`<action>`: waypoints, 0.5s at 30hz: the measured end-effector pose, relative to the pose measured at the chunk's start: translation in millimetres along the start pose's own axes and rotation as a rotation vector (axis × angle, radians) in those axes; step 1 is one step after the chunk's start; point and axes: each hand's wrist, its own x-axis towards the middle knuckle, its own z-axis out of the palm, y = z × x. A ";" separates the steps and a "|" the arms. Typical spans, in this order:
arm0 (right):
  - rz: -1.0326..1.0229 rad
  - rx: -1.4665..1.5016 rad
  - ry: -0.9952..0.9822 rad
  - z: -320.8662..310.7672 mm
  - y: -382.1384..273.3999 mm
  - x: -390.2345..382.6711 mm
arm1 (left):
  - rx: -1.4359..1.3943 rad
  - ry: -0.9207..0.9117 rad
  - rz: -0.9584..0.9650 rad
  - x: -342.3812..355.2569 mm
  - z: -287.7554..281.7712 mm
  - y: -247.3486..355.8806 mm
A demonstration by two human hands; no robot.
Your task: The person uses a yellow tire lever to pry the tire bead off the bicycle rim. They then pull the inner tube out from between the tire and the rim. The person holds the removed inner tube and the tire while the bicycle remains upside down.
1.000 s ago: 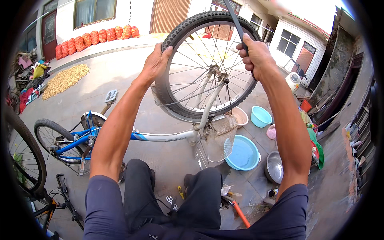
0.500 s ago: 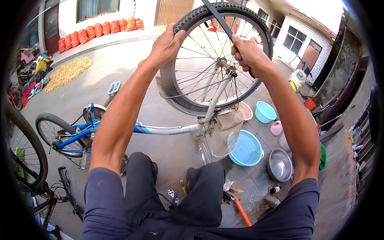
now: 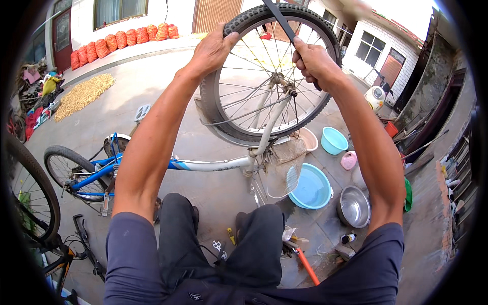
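Observation:
A blue and white bicycle (image 3: 203, 164) lies upside down on the concrete with its front wheel (image 3: 269, 76) raised in front of me. My left hand (image 3: 212, 50) grips the black tyre (image 3: 249, 18) at the wheel's upper left. My right hand (image 3: 314, 62) is closed around the handle of a long dark flat tool (image 3: 278, 19) that slants up across the spokes to the top of the tyre. The bicycle's rear wheel (image 3: 68, 170) rests low at the left. My dark-trousered knees show below.
A blue basin of water (image 3: 311, 186), a steel bowl (image 3: 354, 206), a teal bowl (image 3: 334, 140) and a pink pot (image 3: 348, 160) stand at the right. An orange-handled tool (image 3: 306, 265) lies by my feet. Another bicycle wheel (image 3: 30, 193) is at the left. Orange sacks (image 3: 117, 39) line the far wall.
The view has tilted, so the wheel sits higher and closer in the picture. Both hands keep their hold, the right hand having shifted the tool slightly along the rim.

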 end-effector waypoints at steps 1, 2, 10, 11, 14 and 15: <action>0.050 -0.076 0.035 -10.0 -0.4 -5.1 | -0.030 0.013 0.047 -5.5 4.5 -1.5; 0.017 0.031 0.055 -8.5 -2.5 -11.9 | -0.051 0.036 0.067 -14.0 3.1 -6.8; 0.134 0.045 0.097 -22.1 25.9 -26.0 | -0.066 -0.006 -0.213 -69.0 4.5 -33.8; 0.149 0.071 0.101 -20.6 29.2 -28.7 | -0.091 -0.010 -0.237 -74.2 5.4 -36.2; 0.108 0.094 0.098 -20.7 25.3 -34.2 | -0.091 0.025 -0.235 -73.0 3.6 -38.3; 0.040 0.091 0.117 -24.5 19.1 -36.2 | -0.080 0.046 -0.220 -68.8 3.4 -37.3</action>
